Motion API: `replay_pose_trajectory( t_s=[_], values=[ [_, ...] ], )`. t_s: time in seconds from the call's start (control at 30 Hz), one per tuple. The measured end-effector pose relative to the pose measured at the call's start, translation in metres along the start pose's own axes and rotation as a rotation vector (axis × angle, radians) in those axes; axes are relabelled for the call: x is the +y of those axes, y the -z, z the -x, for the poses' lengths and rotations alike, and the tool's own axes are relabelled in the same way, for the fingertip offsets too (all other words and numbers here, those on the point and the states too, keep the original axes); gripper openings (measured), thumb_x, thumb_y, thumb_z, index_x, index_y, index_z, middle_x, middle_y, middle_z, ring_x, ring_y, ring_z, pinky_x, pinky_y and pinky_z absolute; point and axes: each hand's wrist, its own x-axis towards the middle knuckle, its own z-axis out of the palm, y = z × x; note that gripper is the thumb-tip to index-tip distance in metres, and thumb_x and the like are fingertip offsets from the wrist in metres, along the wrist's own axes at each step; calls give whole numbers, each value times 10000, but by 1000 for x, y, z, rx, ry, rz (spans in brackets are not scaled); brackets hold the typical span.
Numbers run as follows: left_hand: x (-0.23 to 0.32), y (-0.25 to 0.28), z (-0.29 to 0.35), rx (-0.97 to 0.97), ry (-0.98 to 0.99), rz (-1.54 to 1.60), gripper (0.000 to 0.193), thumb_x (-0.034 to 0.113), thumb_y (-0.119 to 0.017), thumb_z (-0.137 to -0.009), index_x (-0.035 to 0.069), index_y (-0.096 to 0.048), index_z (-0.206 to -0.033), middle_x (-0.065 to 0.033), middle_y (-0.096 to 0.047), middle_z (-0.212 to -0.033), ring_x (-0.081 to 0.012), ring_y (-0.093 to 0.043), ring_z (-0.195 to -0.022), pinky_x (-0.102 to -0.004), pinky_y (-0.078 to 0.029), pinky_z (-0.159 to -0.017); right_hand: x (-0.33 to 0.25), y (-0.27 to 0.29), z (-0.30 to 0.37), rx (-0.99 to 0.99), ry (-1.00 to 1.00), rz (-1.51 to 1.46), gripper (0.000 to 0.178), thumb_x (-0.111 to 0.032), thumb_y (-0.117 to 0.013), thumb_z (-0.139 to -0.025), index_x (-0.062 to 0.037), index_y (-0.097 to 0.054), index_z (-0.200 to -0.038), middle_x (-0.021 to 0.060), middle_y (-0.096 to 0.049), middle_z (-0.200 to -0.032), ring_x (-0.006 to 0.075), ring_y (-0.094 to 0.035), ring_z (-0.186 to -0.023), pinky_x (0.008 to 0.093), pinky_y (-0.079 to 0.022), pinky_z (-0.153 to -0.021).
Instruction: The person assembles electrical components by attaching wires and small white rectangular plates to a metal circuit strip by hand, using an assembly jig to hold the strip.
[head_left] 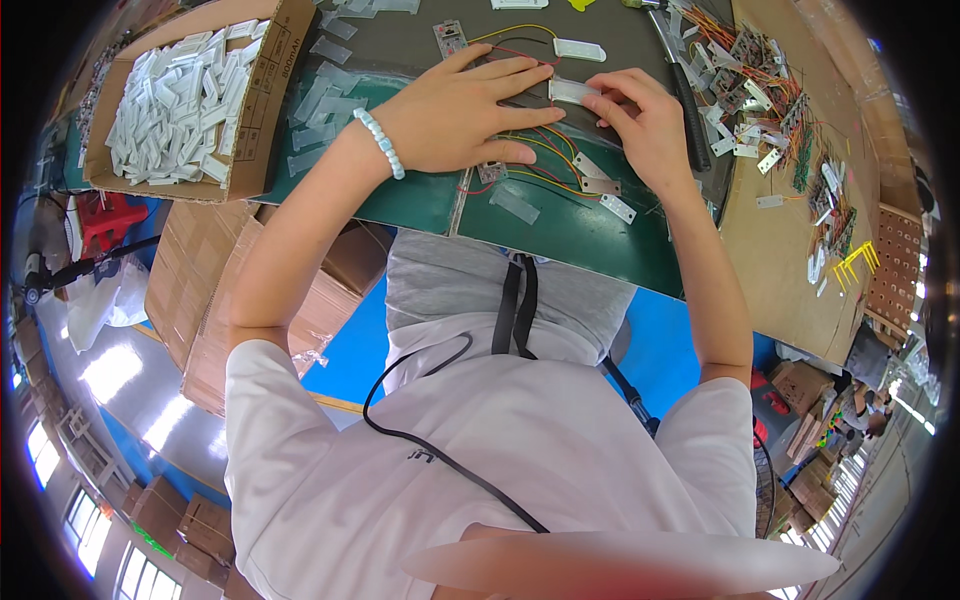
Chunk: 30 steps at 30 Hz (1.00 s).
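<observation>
My left hand (455,115), with a bead bracelet at the wrist, lies flat with fingers spread over thin wires on the work surface. Its fingertips reach close to a small white rectangular plastic piece (570,92). At the right end of that piece, the thumb and fingers of my right hand (643,118) are pinched together on it. Another white plastic piece (580,49) with wires lies just beyond. Red, yellow and black wires (550,150) run out from under my left hand to small metal-coloured plates (600,186). A small wired part (492,173) sits under my left thumb.
On the left stands a cardboard box (255,110) full of white plastic pieces. Translucent strips (325,105) are scattered beside it. A black-handled tool (690,115) lies right of my right hand, before a heap of wired parts (765,90). The green table edge (560,255) is near my lap.
</observation>
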Motion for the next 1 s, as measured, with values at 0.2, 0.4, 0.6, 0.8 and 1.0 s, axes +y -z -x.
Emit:
replay_pose_trajectory(
  t_s=[0.2, 0.4, 0.6, 0.8, 1.0],
  values=[
    [-15, 0, 1, 2, -62, 48, 525, 482, -570, -973, 175, -585, -1399, -129, -458, -1536, -292, -417, -1426, -489, -282, -1191, -4, 2, -1, -4, 7, 23, 201, -135, -757, -884, -3, -722, -1032, 59, -663, -907, 125, -663, -680, 257, -521, -650],
    [-8, 0, 1, 34, -77, -17, 488, 471, -563, -982, 194, -598, -1382, -120, -492, -1502, -280, -445, -1400, -471, -302, -1182, -5, 2, 0, -34, -32, 19, 197, -94, -735, -895, 4, -717, -1065, 54, -661, -968, 122, -652, -751, 249, -537, -700],
    [-5, -2, 0, 57, -64, -62, 460, 457, -573, -976, 213, -610, -1364, -87, -486, -1504, -255, -438, -1397, -457, -316, -1176, -4, 2, 1, -37, -9, 37, 198, -92, -734, -894, 2, -720, -1068, 51, -662, -979, 122, -654, -781, 249, -537, -706],
    [-7, 2, -2, 44, -65, -39, 434, 443, -582, -973, 208, -630, -1335, -87, -516, -1462, -249, -451, -1381, -457, -327, -1168, -1, 0, 3, 0, 38, 3, 205, -120, -755, -878, -5, -724, -1046, 50, -662, -946, 133, -666, -697, 258, -528, -662],
    [-8, 1, -2, 51, -69, -30, 431, 440, -592, -966, 205, -640, -1324, -93, -519, -1461, -250, -454, -1378, -458, -327, -1168, -8, 1, 4, 0, 56, 103, 212, -123, -756, -873, -8, -731, -1049, 53, -672, -984, 151, -673, -708, 275, -539, -674]
  ],
)
